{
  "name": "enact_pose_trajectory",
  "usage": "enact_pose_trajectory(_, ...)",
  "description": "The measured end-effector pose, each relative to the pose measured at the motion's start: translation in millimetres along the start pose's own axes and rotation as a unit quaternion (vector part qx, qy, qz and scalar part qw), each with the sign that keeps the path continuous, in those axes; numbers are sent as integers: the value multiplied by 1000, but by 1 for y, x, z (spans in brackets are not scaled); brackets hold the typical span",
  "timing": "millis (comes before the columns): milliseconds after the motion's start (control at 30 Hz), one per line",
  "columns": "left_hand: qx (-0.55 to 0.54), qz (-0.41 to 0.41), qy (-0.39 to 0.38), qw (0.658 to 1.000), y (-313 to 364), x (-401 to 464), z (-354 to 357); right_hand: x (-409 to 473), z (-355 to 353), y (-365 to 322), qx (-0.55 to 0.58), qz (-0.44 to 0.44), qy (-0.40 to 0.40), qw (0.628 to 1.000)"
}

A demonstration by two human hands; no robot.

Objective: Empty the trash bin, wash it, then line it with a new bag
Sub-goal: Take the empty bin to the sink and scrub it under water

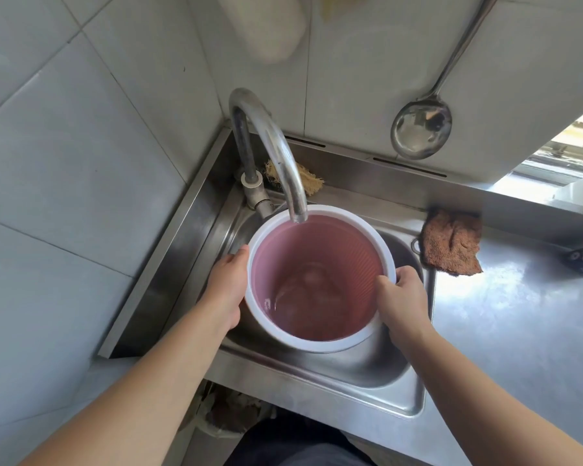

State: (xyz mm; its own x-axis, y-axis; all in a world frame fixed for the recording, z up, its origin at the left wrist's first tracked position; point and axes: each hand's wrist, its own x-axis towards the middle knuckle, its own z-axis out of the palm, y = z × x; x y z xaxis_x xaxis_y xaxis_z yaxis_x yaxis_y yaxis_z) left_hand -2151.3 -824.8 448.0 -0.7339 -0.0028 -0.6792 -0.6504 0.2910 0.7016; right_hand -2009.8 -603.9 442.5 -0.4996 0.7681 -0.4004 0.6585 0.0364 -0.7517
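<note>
We saw a steel counter (505,297) with a sunken sink (398,375); brown rag (451,242) lay on it, scrubber (308,179) behind the tap (270,146).

2 bare forearms, no sleeves, rings or watch in view; dark trousers (303,445) (blue-black fabric, possibly denim) near the bottom edge.
</note>
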Motion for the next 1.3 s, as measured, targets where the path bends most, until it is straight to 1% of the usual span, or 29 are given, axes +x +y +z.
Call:
enact_pose_trajectory(67, 3, -2, -1, 1000, -5, 0, -3, -5, 0, 6, -1, 0, -8, 1000)
enact_pose_trajectory(200, 6, -5, -28, 1000, -10, -4, 6, -5, -14, 14, -12, 3, 9, 1000)
enact_pose_trajectory(300, 4, 2, -37, 999, -3, -7, 13, 4, -19, 7, -13, 10, 20, 1000)
enact_pose_trajectory(400, 2, 1, -23, 1000, 5, -3, 10, 8, -12, -7, 3, 8, 21, 1000)
enact_pose_trajectory(533, -2, 11, 7, 1000, 4, 4, -2, -1, 2, -11, 11, -2, -1, 1000)
enact_pose_trajectory(633, -4, 12, 2, 1000, -2, -1, -3, -10, 0, 2, 13, 12, -14, 1000)
enact_pose_trajectory(833, -27, 15, -25, 999, -2, -15, 20, -2, -25, 9, 30, 34, 8, 999)
enact_pose_trajectory(967, -33, 25, -9, 999, 8, -13, 20, 5, -20, -7, 33, 7, 29, 999)
enact_pose_trajectory(1067, -32, 35, 5, 999, 11, -9, 10, 2, -11, -14, 36, -2, 6, 999)
enact_pose_trajectory(1167, -15, 23, -1, 1000, 6, -11, 6, -1, -13, -12, 36, 0, -12, 999)
enact_pose_trajectory(1300, -15, 0, -25, 1000, -1, -18, 22, 5, -31, -9, 31, 19, 2, 999)
